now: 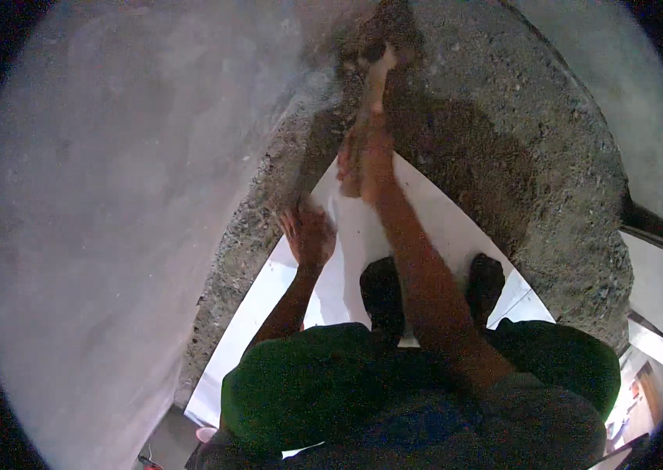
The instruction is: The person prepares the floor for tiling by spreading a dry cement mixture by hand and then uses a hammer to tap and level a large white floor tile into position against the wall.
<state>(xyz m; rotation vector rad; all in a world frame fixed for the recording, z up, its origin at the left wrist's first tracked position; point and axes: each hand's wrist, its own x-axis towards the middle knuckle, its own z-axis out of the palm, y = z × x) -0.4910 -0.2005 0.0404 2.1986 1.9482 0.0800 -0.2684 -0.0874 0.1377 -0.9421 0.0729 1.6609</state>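
Note:
My right hand is closed around the pale handle of a wooden-handled tool, reaching forward past the far corner of a white board. The tool's small dark end is over rough, dark ground near the foot of the wall; motion and dim light hide its exact kind. My left hand lies by the board's left edge, near the wall, fingers stretched out and holding nothing. It is slightly blurred.
A smooth grey wall rises at the left. Coarse, gritty ground surrounds the board, darker and damp-looking near its corner. My dark shoes stand on the board. White pieces lie at the far right, and a small pink thing sits at lower left.

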